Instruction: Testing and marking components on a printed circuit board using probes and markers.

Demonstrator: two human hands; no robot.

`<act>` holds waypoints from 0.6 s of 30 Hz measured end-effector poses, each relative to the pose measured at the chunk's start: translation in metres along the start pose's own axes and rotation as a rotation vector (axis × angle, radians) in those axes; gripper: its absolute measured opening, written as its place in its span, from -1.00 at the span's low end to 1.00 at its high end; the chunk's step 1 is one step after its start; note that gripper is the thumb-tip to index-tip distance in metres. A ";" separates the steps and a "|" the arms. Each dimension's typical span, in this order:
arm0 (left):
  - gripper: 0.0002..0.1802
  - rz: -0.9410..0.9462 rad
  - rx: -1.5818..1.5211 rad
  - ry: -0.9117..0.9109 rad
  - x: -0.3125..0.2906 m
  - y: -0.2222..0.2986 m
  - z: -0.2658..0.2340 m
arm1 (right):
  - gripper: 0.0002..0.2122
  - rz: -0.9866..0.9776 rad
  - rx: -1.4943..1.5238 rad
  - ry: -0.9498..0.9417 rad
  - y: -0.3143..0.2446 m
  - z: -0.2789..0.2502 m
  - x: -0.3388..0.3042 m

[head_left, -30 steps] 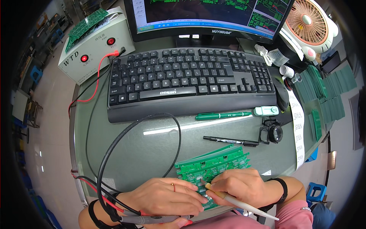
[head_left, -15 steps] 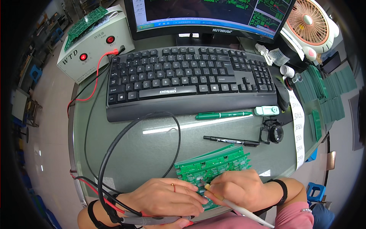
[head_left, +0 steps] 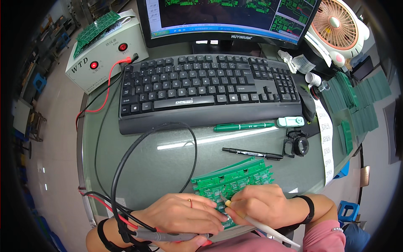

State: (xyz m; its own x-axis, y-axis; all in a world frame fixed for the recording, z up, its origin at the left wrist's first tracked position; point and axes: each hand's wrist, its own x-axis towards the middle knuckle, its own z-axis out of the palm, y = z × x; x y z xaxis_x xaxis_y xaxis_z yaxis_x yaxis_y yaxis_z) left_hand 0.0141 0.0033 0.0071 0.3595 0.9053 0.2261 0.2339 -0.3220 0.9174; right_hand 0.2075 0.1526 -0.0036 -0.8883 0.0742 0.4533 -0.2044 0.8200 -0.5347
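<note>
A stack of green printed circuit boards [head_left: 235, 178] lies at the table's near edge, slightly fanned at its far side. My left hand [head_left: 184, 214] rests over its left part, fingers extended together and thumb below. Between that thumb and the fingers is a grey test probe [head_left: 168, 236] with a thick black cable; a red-tipped lead lies along it. My right hand [head_left: 260, 206] pinches a slim white-handled tool [head_left: 268, 230] with a yellowish collar, like a pen. Its narrow pointed tip meets the top board just right of my left fingertips; the exact contact spot is too small to tell.
Cables loop over the table's left side. Beyond the boards lie a black marker [head_left: 252, 154], a green pen [head_left: 243, 127] and a black magnifier [head_left: 300, 145]. A keyboard [head_left: 205, 111] and monitor [head_left: 235, 40] stand behind, a white box [head_left: 107, 54] left, a fan [head_left: 336, 29] right.
The view has shifted slightly. My right hand has moved the tool a little over the board. My left hand stays in place with the probe.
</note>
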 end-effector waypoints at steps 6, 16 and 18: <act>-0.62 0.008 -0.001 0.002 -0.001 -0.001 0.000 | -0.84 -0.039 0.025 -0.015 0.001 0.000 0.001; -0.64 0.016 -0.003 0.017 -0.002 -0.003 0.001 | -0.82 0.017 0.085 -0.036 0.002 -0.001 0.000; -0.64 0.029 0.008 0.019 -0.003 -0.005 0.001 | -0.81 0.044 0.139 -0.034 0.002 -0.002 0.002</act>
State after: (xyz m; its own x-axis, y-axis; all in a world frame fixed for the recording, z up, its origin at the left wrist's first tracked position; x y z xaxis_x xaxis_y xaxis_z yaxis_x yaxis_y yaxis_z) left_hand 0.0130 0.0019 0.0016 0.3486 0.9009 0.2586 0.2312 -0.3501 0.9077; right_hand 0.2060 0.1550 -0.0024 -0.9106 0.0875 0.4038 -0.2176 0.7293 -0.6487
